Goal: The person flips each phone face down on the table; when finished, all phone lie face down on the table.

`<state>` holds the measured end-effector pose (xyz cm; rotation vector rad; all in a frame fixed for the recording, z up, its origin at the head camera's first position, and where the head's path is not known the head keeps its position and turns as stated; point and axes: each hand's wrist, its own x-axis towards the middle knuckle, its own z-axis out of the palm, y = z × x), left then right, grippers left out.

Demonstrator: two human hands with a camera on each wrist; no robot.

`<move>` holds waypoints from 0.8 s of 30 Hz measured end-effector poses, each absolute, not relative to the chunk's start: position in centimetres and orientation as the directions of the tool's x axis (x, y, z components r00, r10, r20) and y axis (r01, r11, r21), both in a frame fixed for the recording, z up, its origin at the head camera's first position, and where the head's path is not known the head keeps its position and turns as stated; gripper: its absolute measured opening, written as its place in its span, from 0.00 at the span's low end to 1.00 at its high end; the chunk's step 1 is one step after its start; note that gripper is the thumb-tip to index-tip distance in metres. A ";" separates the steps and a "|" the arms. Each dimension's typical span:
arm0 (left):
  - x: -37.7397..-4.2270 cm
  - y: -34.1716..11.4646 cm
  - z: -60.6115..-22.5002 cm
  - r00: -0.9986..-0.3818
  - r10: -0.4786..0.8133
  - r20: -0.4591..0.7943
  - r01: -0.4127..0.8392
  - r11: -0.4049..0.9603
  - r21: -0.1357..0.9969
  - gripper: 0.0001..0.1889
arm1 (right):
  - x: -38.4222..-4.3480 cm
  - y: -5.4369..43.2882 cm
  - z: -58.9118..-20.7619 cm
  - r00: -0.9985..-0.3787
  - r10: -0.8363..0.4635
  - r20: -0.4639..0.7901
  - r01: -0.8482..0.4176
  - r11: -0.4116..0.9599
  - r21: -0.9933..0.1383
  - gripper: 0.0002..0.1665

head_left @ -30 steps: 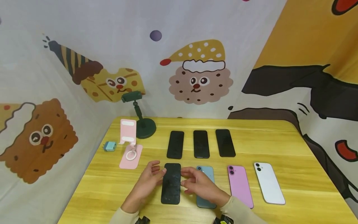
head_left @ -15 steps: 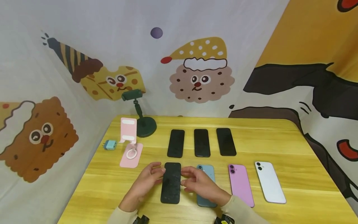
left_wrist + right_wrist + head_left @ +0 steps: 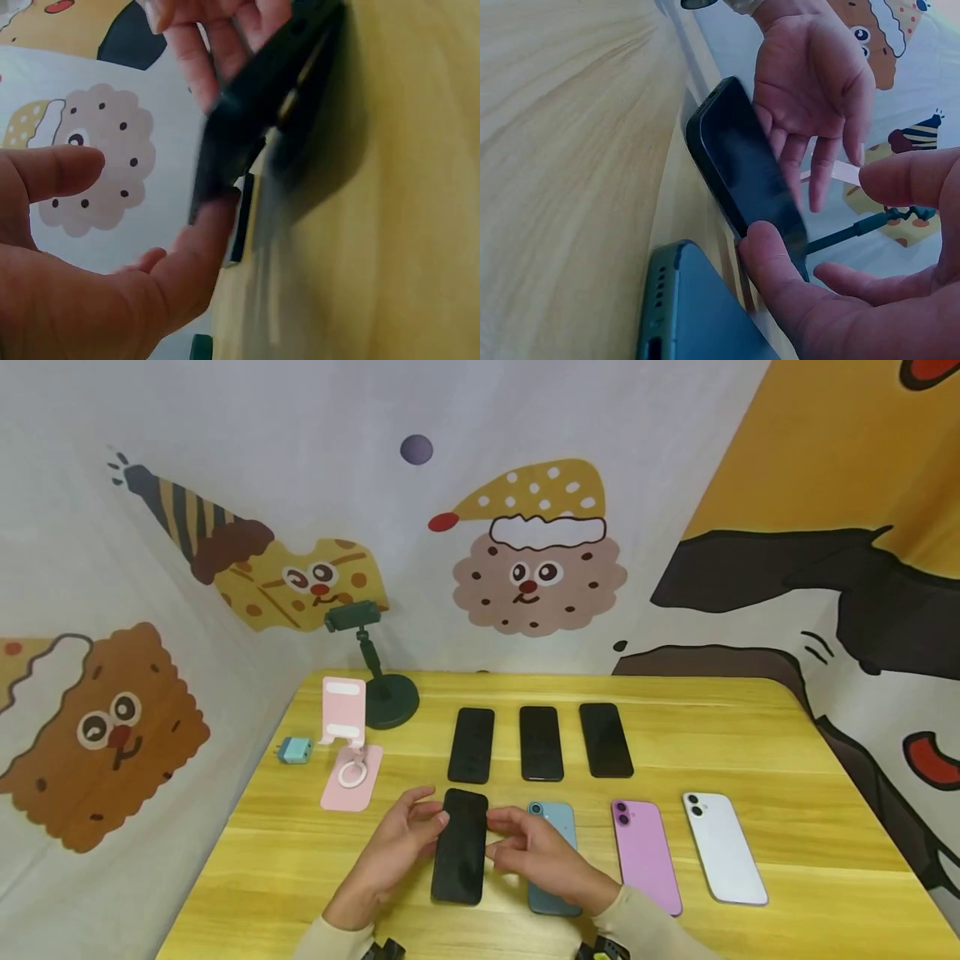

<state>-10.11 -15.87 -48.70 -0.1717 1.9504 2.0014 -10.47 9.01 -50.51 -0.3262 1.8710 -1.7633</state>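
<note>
A black phone point(image 3: 460, 847) lies screen up between the two hands, its far end tilted off the table. My left hand point(image 3: 405, 837) touches its left edge with the thumb point(image 3: 214, 221); the other fingers stand apart from it. On the opposite edge, the thumb point(image 3: 765, 236) of my right hand point(image 3: 536, 852) is against the phone, while its index finger point(image 3: 904, 178) is clear of the screen. Partly under my right hand is a blue phone point(image 3: 557, 827), back up. The raised phone's underside is in shadow in the left wrist view.
Three dark phones stand in a row behind: left phone point(image 3: 471, 745), middle phone point(image 3: 541, 743), right phone point(image 3: 606, 740). A pink phone point(image 3: 647, 856) and white phone point(image 3: 724, 848) lie right. Left are a pink stand point(image 3: 345, 710), green stand point(image 3: 392, 700) and blue charger point(image 3: 296, 750) on the wooden table point(image 3: 825, 860).
The black phone lay flat before; its far end has risen and shifted slightly right, while the near end stays low. Both hands keep nearly the same place.
</note>
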 end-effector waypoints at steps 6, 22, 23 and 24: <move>-10.3 -15.2 -48.3 -0.934 0.217 -0.285 -0.302 -0.047 0.952 0.34 | -10.6 8.9 -50.1 -0.811 -0.548 -0.202 0.162 0.122 -0.979 0.38; -10.7 -13.1 -50.1 -0.870 0.395 -0.297 -0.341 -0.045 0.939 0.31 | -10.9 8.8 -50.0 -0.815 -0.538 -0.215 0.153 0.157 -0.976 0.38; -10.6 -13.1 -50.1 -0.867 0.397 -0.300 -0.344 -0.043 0.938 0.30 | -10.9 8.8 -50.0 -0.817 -0.537 -0.213 0.151 0.156 -0.976 0.38; -10.6 -13.0 -50.2 -0.865 0.399 -0.306 -0.350 -0.041 0.936 0.30 | -10.8 8.9 -50.1 -0.819 -0.534 -0.212 0.149 0.159 -0.976 0.39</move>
